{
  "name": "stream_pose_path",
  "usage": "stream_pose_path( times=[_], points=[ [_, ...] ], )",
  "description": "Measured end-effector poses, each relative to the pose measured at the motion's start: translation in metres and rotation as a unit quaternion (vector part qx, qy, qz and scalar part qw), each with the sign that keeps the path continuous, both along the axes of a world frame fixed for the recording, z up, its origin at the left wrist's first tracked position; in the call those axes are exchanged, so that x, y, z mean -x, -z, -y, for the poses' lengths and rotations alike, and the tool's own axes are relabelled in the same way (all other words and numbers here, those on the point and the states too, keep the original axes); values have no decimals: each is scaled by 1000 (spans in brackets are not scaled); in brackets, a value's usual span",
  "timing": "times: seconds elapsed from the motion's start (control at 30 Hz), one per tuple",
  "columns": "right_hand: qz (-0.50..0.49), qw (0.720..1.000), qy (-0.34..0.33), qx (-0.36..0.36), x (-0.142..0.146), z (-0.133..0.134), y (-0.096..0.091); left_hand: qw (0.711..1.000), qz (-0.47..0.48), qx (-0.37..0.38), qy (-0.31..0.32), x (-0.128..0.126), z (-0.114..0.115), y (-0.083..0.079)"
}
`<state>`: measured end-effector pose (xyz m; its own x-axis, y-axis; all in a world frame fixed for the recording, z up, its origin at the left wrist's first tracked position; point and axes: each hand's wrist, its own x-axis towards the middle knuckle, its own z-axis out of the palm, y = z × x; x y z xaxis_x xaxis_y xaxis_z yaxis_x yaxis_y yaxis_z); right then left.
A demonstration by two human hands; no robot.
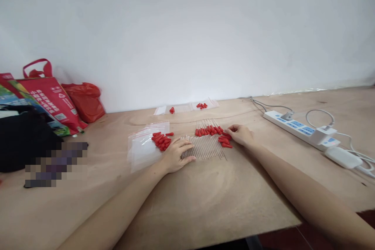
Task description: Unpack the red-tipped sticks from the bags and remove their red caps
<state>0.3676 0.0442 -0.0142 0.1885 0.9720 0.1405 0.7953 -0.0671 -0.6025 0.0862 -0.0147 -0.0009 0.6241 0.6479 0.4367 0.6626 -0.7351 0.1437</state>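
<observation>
My left hand (179,154) lies with fingers apart on the left end of a row of clear glass dropper tubes (206,146). A pile of red rubber bulbs (160,140) sits just left of its fingers, partly on clear zip bags (142,150). My right hand (240,134) is closed in a pinch at a smaller group of red bulbs (225,140), its fingertips on a bulb at the group's top edge. Behind the bare tubes lies a row of droppers (206,125) with red bulbs on their near ends.
Near the wall lie bagged tubes and red bulbs (202,106). A white power strip (299,129) with plugs, cables and a white adapter (342,157) runs along the right. Red bags (84,101) and a black bag (26,136) stand left, by a blurred-out object (57,166).
</observation>
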Motion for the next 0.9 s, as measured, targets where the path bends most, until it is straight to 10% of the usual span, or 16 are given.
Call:
stream_pose_path(
  times=[0.47,0.9],
  points=[
    [12,997,-10,81,14,-49,-10,999,-20,29,0,16,-4,-1],
    [33,999,-41,15,23,-18,-31,998,7,-51,-35,26,3,-4]
  ],
)
